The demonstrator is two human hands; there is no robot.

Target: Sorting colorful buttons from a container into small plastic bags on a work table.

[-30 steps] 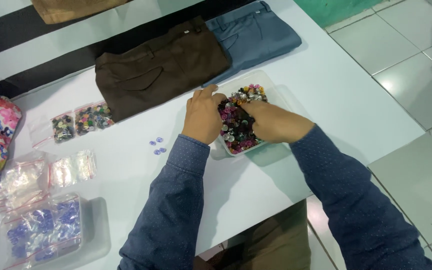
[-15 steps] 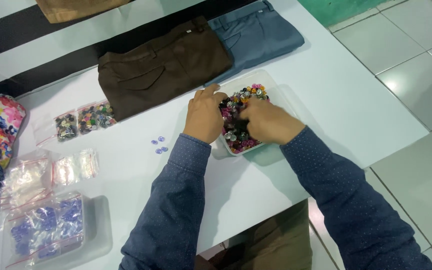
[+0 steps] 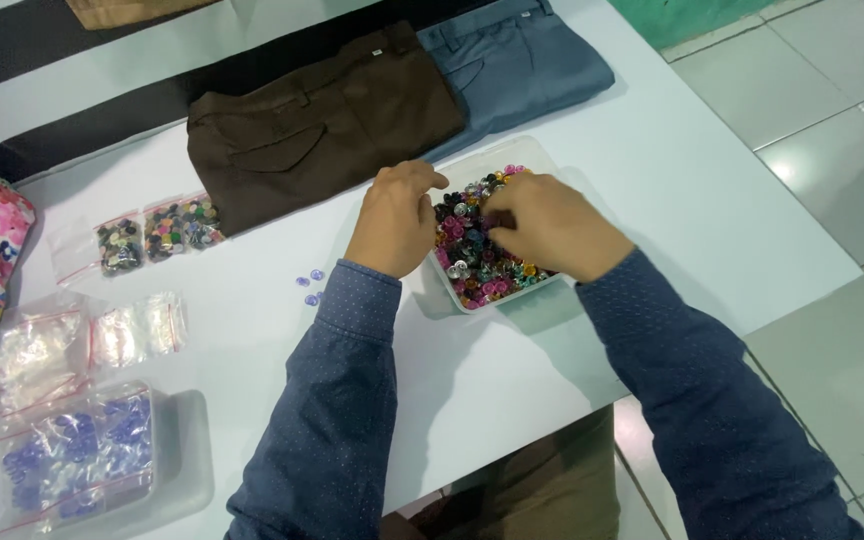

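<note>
Centre frame on white surface [image 3: 252, 300]: tray [image 3: 542, 160] of tiny, hard, slippery buttons [image 3: 472, 250]. Left hand [image 3: 392, 220] curled at rim; right hand [image 3: 542, 225] pinching in, contents hidden. Best taken edgewise, by fingertips.

Tailoring workshop: folded trousers [image 3: 327, 125], bagged buttons [image 3: 157, 232]

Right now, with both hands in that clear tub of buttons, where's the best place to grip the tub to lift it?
Probably the clear tub by its two long rims, from left and right; it lies flat, brimful of loose buttons, so keep it level.
</note>
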